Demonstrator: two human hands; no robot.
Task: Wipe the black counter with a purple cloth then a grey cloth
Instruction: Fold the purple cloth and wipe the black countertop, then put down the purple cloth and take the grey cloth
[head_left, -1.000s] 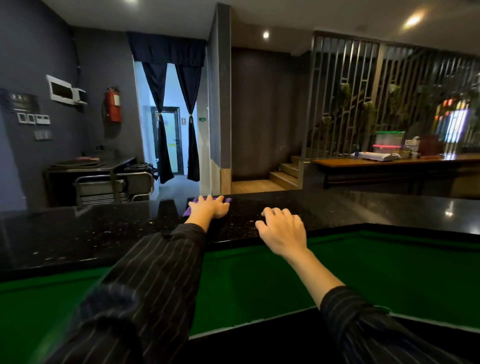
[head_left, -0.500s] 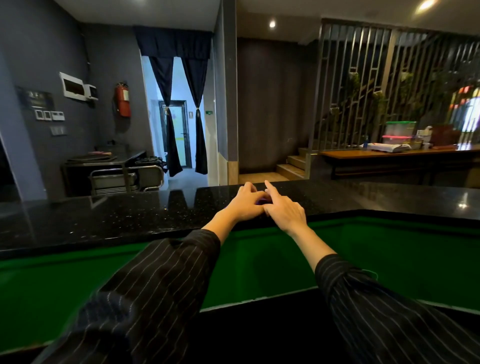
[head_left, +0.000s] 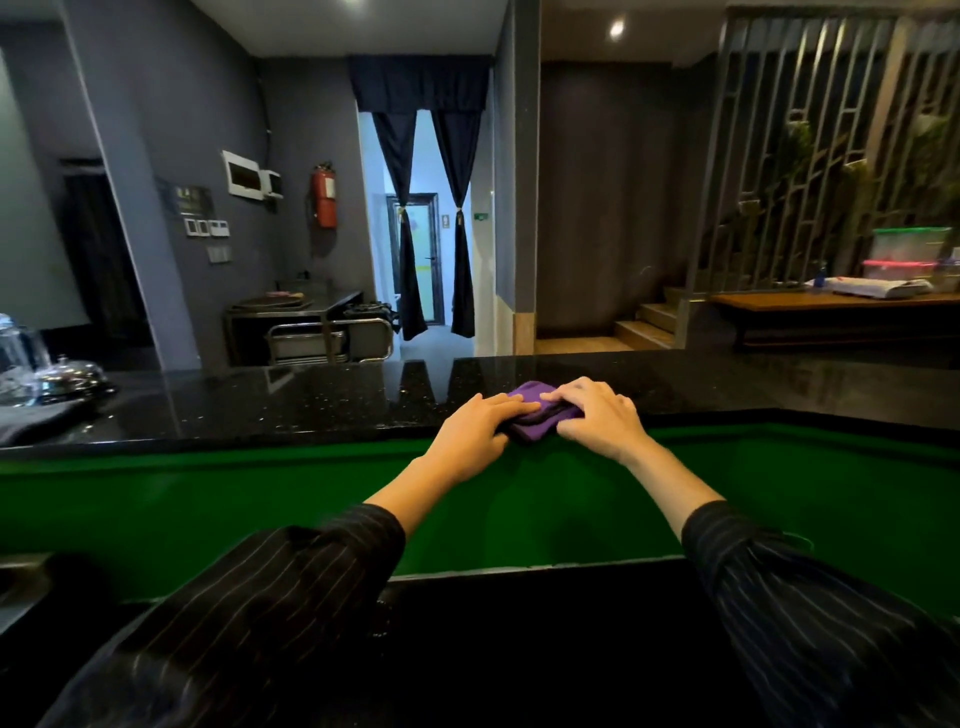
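Note:
A bunched purple cloth (head_left: 535, 411) lies on the speckled black counter (head_left: 311, 405), close to its near edge at the middle. My left hand (head_left: 480, 428) presses on the cloth's left side and my right hand (head_left: 602, 415) covers its right side, fingers overlapping the fabric. Most of the cloth is hidden under both hands. A grey cloth (head_left: 31, 423) lies on the counter at the far left.
A glass jug (head_left: 18, 364) and a metal domed bell (head_left: 72, 376) stand at the counter's far left. Below the counter edge runs a green panel (head_left: 208, 499). A steel trolley (head_left: 322, 332) stands beyond the counter, and a wooden table (head_left: 831, 301) at right.
My left hand slid the purple cloth rightward and toward the near edge. My right hand came over to meet it, and both hands now rest on the cloth. The view turned left.

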